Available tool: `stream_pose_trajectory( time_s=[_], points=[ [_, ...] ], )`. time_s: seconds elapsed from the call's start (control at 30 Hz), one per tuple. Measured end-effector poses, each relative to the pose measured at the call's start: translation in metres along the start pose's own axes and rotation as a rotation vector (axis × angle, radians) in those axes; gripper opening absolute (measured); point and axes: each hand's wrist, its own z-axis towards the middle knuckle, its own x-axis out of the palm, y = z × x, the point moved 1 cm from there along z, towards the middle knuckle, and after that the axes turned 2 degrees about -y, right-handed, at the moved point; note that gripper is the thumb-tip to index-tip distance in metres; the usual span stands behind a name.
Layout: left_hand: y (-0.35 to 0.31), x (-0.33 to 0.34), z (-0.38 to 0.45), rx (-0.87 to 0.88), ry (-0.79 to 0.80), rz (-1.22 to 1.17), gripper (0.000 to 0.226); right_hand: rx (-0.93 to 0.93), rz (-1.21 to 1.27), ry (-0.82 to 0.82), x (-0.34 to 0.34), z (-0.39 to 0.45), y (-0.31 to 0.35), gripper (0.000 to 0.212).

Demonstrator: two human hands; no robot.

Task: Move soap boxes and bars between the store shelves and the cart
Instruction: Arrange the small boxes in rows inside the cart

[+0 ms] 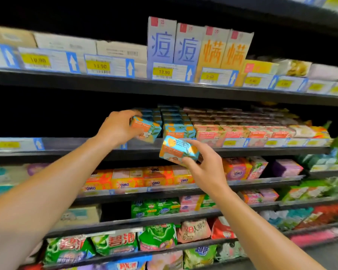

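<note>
while both bare arms reach up and forward to the middle shelf (66, 152), each of the hands grips one soap box. the left hand (116, 129) is bent at the wrist, its fingers curled over the top of a blue and orange soap box (146, 131) at the front edge of the shelf, just beside the row of same boxes (179, 130). the right hand (205, 168) is lower, in front of the shelf edge, and pinches a second soap box (178, 151) between thumb and fingers. this box is tilted and is in the air, not touching the shelf.
</note>
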Motion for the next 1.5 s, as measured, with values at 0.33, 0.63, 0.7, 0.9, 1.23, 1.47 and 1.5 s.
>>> stream_pose_trajectory(
  time_s=[0.33,0.63,0.7,0.9,1.23,1.47,1.5],
  points=[
    [-0.006,0.017,0.001,-0.061,-0.048,0.123,0.063,-0.019,0.080,0.024,-0.008,0.019,-0.023,0.048],
    [-0.021,0.015,0.007,0.007,-0.014,0.327,0.042,-0.048,0.110,0.053,-0.005,0.027,-0.027,0.048],
    [-0.021,0.016,0.006,0.009,-0.021,0.349,0.038,-0.047,0.127,0.042,-0.004,0.028,-0.028,0.048],
    [-0.026,0.014,0.007,0.008,-0.013,0.384,0.038,-0.052,0.146,0.042,0.002,0.026,-0.026,0.049],
    [-0.039,0.037,0.017,0.026,0.229,0.356,0.064,-0.045,0.152,0.060,0.011,0.020,-0.030,0.049],
    [-0.038,0.040,0.018,0.014,0.239,0.426,0.059,-0.021,0.172,0.051,0.012,0.019,-0.033,0.048],
    [-0.038,0.040,0.018,0.012,0.228,0.432,0.059,-0.021,0.173,0.054,0.012,0.019,-0.032,0.048]
  ],
)
